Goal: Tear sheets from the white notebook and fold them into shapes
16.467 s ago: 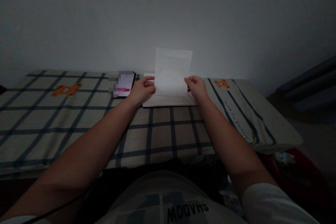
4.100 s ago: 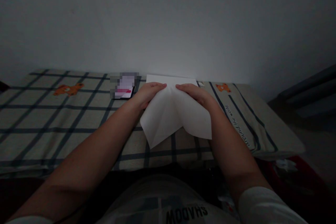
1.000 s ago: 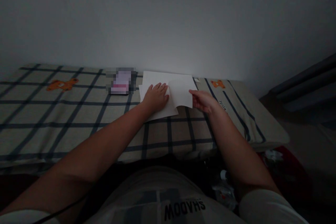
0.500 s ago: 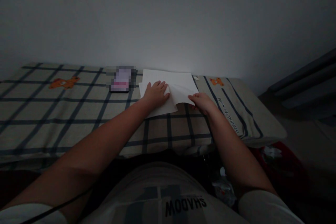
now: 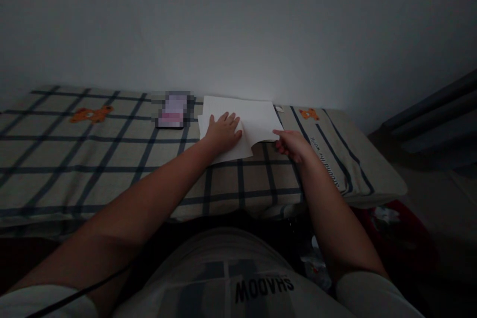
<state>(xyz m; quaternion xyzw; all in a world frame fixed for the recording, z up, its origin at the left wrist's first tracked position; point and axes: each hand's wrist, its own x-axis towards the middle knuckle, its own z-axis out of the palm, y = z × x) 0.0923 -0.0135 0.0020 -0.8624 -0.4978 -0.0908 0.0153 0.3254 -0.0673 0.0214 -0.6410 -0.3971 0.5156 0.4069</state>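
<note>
A white sheet of paper (image 5: 257,121) lies partly folded on a checked bedcover (image 5: 112,159), over a pale notebook (image 5: 242,105) near the wall. My left hand (image 5: 223,132) rests flat on the left part of the sheet, fingers stretched out. My right hand (image 5: 292,143) pinches the sheet's lower right edge, with that flap slightly raised off the cover.
A phone (image 5: 172,111) with a lit screen lies just left of the paper. The bedcover carries orange bear prints (image 5: 91,114) and a printed line of text (image 5: 328,164). A white wall (image 5: 238,25) stands right behind. Red items (image 5: 402,228) sit on the floor at the right.
Since a second ago my right hand has lowered the paper flap and slid slightly right along its edge. My left hand has stayed flat on the sheet.
</note>
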